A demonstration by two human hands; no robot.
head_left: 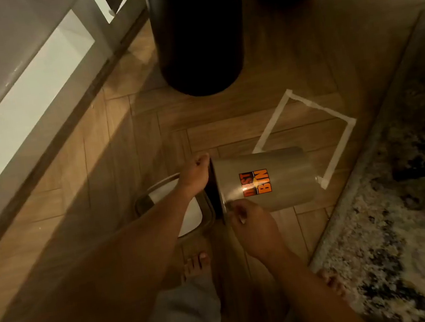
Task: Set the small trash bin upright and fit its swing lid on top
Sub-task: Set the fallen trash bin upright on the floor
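The trash bin (263,181) lay on its side, held just over the wooden floor (99,176), open mouth facing left, orange label up! The left hand (194,177) gripped the far rim, fingers clenched on it; the right hand (253,226) pinched the near rim, fingers closed there too. The swing lid (182,208) sat on the floor just left of the mouth, under the left forearm. A taped square (319,115) marked the floor behind the bin, beside the rug (403,202).

Orange "DUST BIN" label (255,183) on the bin's (286,191) side.
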